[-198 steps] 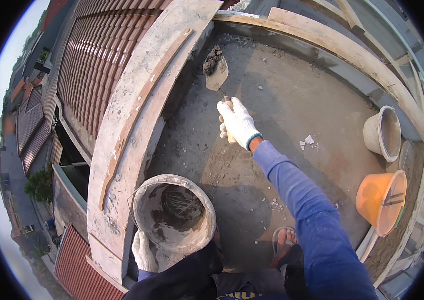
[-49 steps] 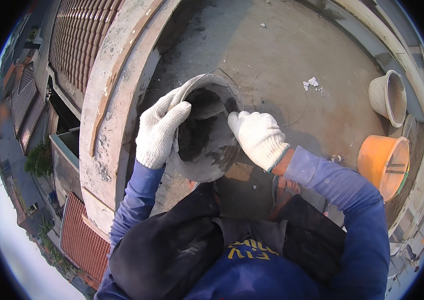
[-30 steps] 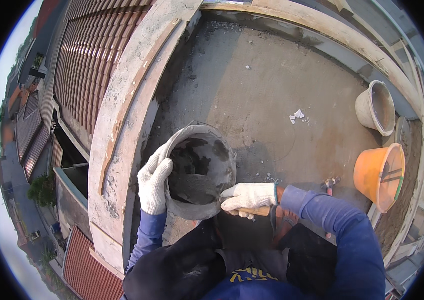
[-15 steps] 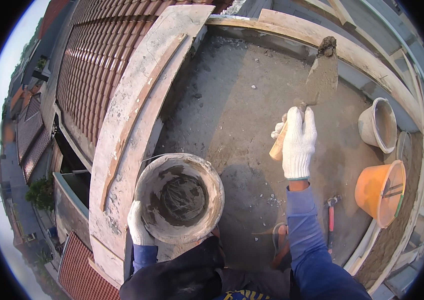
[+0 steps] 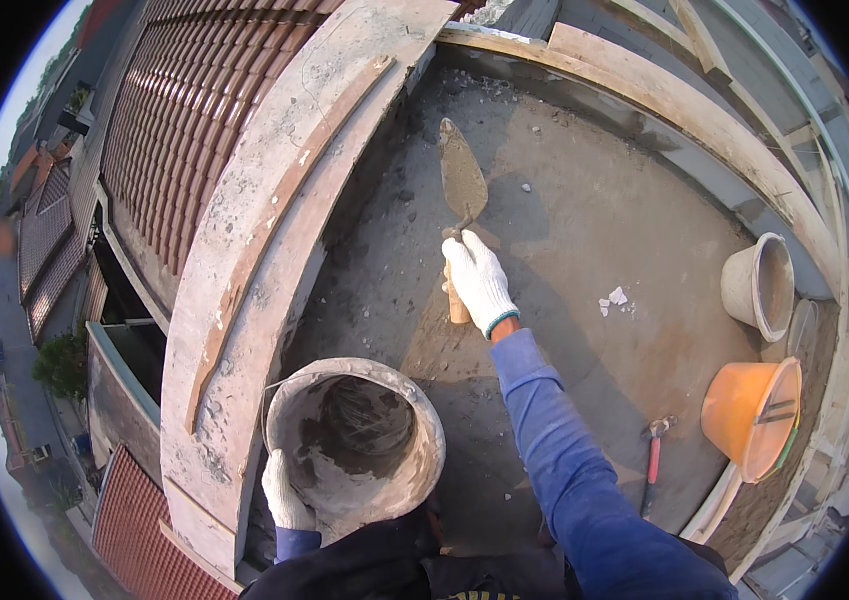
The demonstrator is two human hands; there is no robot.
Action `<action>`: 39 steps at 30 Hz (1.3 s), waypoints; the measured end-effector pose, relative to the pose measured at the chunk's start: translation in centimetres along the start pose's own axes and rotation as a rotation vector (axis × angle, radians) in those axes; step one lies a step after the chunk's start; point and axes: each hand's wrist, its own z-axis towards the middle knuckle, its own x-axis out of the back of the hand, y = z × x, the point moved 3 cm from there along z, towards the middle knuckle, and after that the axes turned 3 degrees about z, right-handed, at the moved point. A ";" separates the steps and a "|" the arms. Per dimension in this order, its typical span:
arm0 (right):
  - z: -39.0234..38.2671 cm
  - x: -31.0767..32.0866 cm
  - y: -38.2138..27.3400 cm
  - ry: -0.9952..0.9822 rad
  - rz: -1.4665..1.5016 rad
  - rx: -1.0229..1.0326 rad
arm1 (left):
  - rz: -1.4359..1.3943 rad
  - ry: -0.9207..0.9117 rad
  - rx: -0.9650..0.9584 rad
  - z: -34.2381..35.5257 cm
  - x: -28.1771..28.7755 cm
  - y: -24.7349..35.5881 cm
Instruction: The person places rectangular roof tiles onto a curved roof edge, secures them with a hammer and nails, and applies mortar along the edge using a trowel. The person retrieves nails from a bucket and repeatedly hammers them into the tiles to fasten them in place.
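My right hand, in a white knit glove, is closed round the wooden handle of a pointed trowel. Wet grey mortar smears the trowel's blade, which points away from me over the cement floor. At lower left, my gloved left hand grips the side of a round bucket near its rim. Dried and wet grey mortar coats the bucket's inside, and a thin wire handle hangs at its left. The bucket leans with its mouth facing up and away; the fingertips of my left hand are partly hidden.
A wooden plank lies on the pale ledge at left, beyond which are tiled roofs. A grey bucket, an orange bucket and a hammer sit at right. White fragments lie on the floor.
My right hand has swung left with the trowel, and the mortar clump at its tip is gone. White fragments now show on the floor. The held bucket is tilted more and lower in view.
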 end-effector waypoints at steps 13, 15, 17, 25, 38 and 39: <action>6.0 -6.6 -6.5 -0.337 0.308 -0.215 | 0.135 0.031 0.002 1.1 0.2 0.0; 4.5 -8.2 -4.0 -0.350 0.295 -0.283 | 0.101 0.070 0.013 0.9 -0.3 -0.2; 1.8 -9.0 -1.9 -0.412 0.347 -0.359 | 0.092 0.072 0.027 1.2 0.1 -0.5; 4.7 -7.1 -4.0 -0.304 0.729 -0.302 | 0.101 0.066 0.063 0.9 3.5 -2.2; -4.4 -4.8 -0.3 -0.585 0.441 -0.475 | 0.027 0.041 0.108 0.1 1.4 -1.5; -5.0 -3.7 -1.1 -0.551 0.406 -0.468 | 0.006 0.026 0.128 -0.3 0.8 -1.1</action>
